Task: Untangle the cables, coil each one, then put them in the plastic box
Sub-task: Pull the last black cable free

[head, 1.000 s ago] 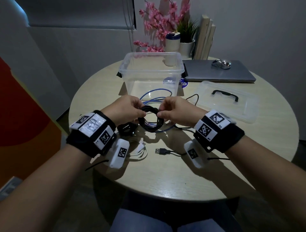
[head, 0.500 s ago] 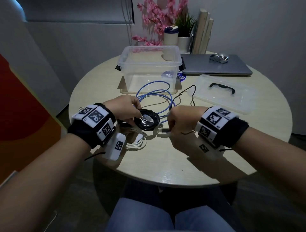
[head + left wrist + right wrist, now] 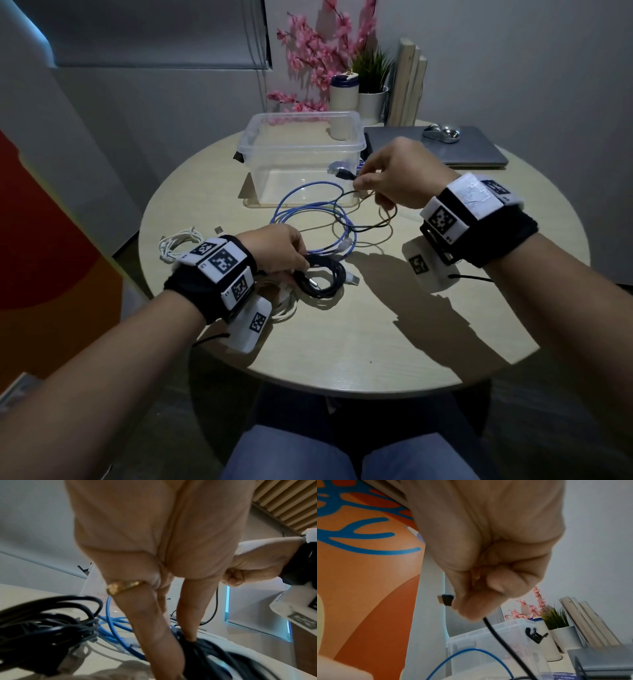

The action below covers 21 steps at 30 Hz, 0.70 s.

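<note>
Clear plastic box (image 3: 274, 150) sits open, nothing visible inside. Right hand (image 3: 397, 178) pinches a black USB cable (image 3: 346, 175); left hand (image 3: 274, 253) fingers clamp a black coil (image 3: 322, 277).

We can read no words, brand names or numbers anywhere. The only signs are black-and-white square code markers: on the white blocks of the left wristband (image 3: 219, 263) at lower left of the head view, and on those of the right wristband (image 3: 459, 212) at right. Small marks beside them are too tiny to read.
</note>
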Available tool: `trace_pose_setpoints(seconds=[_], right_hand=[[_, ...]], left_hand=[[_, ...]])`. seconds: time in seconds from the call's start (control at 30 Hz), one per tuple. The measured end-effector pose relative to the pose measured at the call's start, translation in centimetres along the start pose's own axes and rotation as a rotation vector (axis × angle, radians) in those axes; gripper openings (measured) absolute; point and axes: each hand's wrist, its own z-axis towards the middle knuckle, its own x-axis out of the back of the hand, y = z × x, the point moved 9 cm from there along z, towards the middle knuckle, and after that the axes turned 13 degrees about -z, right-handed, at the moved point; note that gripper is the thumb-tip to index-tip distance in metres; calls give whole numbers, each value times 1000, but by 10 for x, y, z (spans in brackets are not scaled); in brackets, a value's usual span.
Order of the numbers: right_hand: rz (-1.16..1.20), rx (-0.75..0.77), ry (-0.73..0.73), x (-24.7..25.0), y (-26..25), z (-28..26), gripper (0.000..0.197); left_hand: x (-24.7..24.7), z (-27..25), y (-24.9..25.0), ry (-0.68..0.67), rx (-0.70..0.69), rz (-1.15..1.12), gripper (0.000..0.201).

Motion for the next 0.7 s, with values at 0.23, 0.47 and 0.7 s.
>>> trace_pose_setpoints(seconds=[0.23,0.47,0.7], right_hand=[[315,-14,21,5,0,-1,18],[341,67,94,11,0,-2,9],[401,170,-57,1,-11,-5,22]], left_hand=[[12,8,12,4,-87,-142,8],[64,6,64,397,-472,-310,6],[58,-3,120,430,-782,-116,51]])
